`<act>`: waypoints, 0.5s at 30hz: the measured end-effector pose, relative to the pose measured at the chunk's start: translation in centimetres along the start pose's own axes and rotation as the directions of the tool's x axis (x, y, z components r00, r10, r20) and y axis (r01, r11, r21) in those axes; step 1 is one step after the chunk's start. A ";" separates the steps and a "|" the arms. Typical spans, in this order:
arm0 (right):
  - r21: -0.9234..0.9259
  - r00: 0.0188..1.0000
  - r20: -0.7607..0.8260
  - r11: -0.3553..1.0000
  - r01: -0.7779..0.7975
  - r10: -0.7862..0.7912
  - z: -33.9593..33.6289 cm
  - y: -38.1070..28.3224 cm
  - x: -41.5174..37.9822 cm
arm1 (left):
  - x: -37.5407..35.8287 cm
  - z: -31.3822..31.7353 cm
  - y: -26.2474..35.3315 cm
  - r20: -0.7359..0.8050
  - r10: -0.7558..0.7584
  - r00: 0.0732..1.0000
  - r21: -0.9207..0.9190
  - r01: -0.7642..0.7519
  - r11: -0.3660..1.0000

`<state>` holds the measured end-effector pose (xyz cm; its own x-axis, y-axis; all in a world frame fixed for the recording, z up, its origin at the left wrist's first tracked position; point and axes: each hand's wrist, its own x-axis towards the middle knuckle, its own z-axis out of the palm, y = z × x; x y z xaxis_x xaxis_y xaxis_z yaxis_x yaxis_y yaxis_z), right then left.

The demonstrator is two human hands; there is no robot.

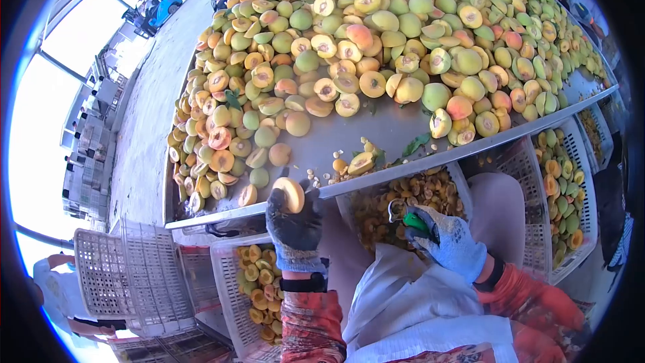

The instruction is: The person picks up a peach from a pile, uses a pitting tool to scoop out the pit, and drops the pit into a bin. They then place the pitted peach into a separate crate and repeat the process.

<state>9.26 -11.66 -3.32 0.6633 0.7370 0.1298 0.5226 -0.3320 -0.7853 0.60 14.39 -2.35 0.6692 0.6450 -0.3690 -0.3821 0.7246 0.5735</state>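
You get no readable txt here: no labels, brands, nos. or signs on the crates (127, 275), gloves or worktop (349, 136).

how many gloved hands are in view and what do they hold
2. The left hand, in a dark glove, holds a peach half below the table edge. The right hand, in a light glove, grips a green-handled tool over a crate.
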 end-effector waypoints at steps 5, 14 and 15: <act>-0.048 0.979 0.147 0.987 0.152 -0.144 -0.7 -5.2 1.2 | -5.3 1.8 -4.5 0.159 -0.064 0.985 0.109 0.047 0.993; -0.083 0.978 0.147 0.984 0.158 -0.145 -0.2 -7.0 -0.1 | -9.5 3.5 -4.1 0.259 0.151 0.954 0.487 -0.264 0.832; -0.102 0.976 0.188 0.987 0.127 -0.106 -0.3 -7.2 -0.3 | -9.8 3.7 -4.1 0.261 0.170 0.950 0.559 -0.293 0.776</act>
<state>5.50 -9.64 2.44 0.4910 0.8659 0.0962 0.6546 -0.2938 -0.6965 -2.05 4.21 1.58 0.7368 0.6732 -0.0623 -0.1356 0.2374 0.9619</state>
